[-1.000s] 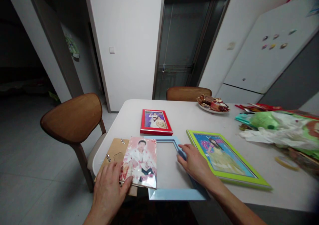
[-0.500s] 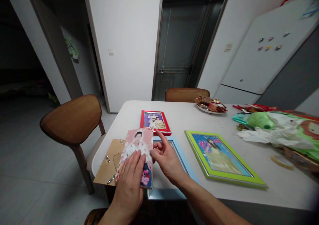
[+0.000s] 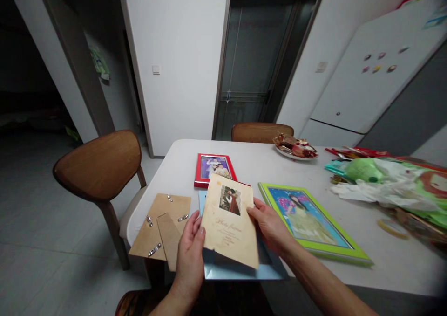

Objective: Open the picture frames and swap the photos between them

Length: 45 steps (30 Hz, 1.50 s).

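Note:
A cream printed sheet with a small picture is held above the light blue frame. My left hand grips its left edge, thumb on top. At its right edge, my right hand pinches the sheet. To the left lies a brown backing board with metal clips and a stand flap. Behind the sheet, a red frame holds a group photo. On the right lies a green frame with a photo of a figure in a yellow dress.
A plate of wrapped items stands at the table's back. Green and white plastic packaging and a tape roll lie at the right. Wooden chairs stand at the left and behind the table.
The pink portrait side is out of view, and a cream printed face now shows. Both hands have moved apart to opposite edges, uncovering more of the backing board.

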Each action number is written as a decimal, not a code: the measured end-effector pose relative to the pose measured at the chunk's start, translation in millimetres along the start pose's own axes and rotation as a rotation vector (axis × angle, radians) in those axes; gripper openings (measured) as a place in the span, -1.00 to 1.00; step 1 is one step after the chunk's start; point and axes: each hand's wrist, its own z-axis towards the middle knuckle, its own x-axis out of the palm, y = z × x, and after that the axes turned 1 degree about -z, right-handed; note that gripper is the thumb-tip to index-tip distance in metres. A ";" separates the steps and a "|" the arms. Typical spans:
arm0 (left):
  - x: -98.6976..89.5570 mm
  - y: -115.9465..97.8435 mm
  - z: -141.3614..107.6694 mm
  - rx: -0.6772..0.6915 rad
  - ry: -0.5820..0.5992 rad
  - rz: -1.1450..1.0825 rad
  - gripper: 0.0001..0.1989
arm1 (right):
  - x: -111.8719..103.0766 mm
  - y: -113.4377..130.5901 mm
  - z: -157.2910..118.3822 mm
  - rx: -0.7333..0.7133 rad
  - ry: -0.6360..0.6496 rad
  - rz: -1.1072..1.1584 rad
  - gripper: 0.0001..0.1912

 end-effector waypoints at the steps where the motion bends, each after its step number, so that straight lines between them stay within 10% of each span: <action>1: -4.0 2.7 -0.9 0.019 0.016 0.110 -0.56 | -9.2 -0.3 4.0 0.028 0.011 -0.050 -0.44; 11: -12.3 18.9 -20.2 0.410 0.435 0.963 -0.53 | -24.4 -20.6 26.9 -0.077 -0.116 -0.542 -0.46; 32: -8.8 0.1 -19.2 0.415 0.545 1.136 -0.74 | -19.5 -32.8 27.7 -0.424 -0.312 -1.393 -0.49; 36: -38.2 -10.4 -19.2 0.460 0.513 1.086 -0.61 | 0.3 -28.6 17.3 -0.494 -0.276 -1.309 -0.62; 45: -144.3 -8.1 -3.2 0.456 0.155 1.318 -0.57 | 23.7 -4.2 -15.4 -0.408 0.287 -1.381 -0.73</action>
